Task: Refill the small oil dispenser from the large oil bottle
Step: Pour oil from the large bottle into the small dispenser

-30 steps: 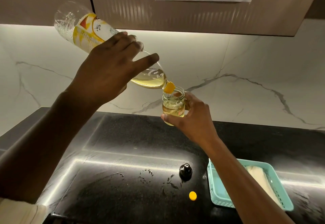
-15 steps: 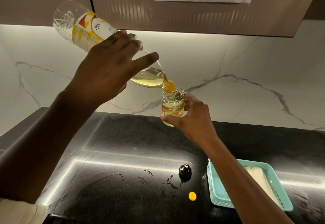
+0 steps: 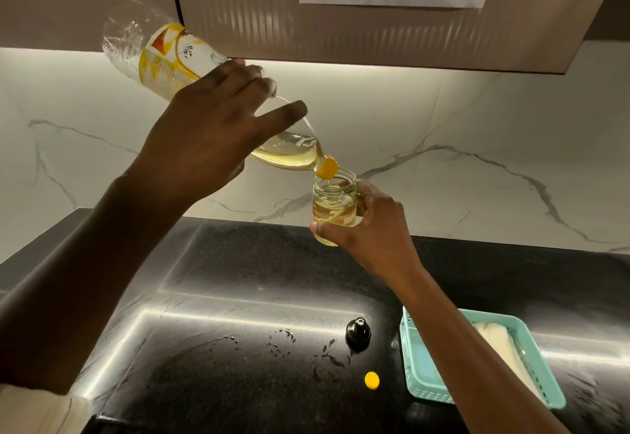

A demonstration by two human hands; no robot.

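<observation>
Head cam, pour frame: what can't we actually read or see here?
- Large oil bottle label: head view, blurred and partly covered by the left hand.
- Small oil dispenser far side and its sticker: hidden by the right hand, print too small.
- Teal basket contents: right forearm crosses it; the pale item can't be identified.
- Black cap underside: faces the counter.

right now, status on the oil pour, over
Left hand tilting large oil bottle, neck over small jar held by right hand. Oil trickling in, jar mostly full. Nothing blocking; caps on counter.
</observation>
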